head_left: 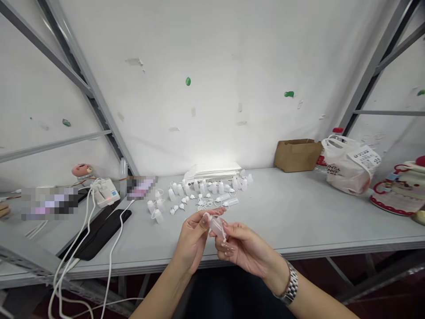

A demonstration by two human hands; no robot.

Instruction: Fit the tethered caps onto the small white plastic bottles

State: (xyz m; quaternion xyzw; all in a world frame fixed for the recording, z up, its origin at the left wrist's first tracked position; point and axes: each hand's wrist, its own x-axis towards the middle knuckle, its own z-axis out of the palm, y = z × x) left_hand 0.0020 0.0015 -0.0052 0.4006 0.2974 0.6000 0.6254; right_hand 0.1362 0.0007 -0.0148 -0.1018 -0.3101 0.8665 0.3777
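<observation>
Between my two hands, just above the table's front edge, is a small translucent plastic bottle [217, 227], tilted. My left hand [196, 234] pinches its upper left end, where a white part shows at the fingertips. My right hand [237, 246], with a metal watch on the wrist, grips the bottle's lower right side with thumb and fingers. Beyond the hands stand several similar small bottles [171, 195], some with looped straps. Two more bottles [230, 202] lie on their sides. Loose white nozzle caps [182, 206] are scattered among them.
A stack of white sheets [212, 172] lies against the wall. On the right are a cardboard box [295, 156], a white plastic bag [348, 173] and a decorated pouch [395, 195]. A power strip [105, 193], white cables [86, 221] and a black case [104, 235] occupy the left.
</observation>
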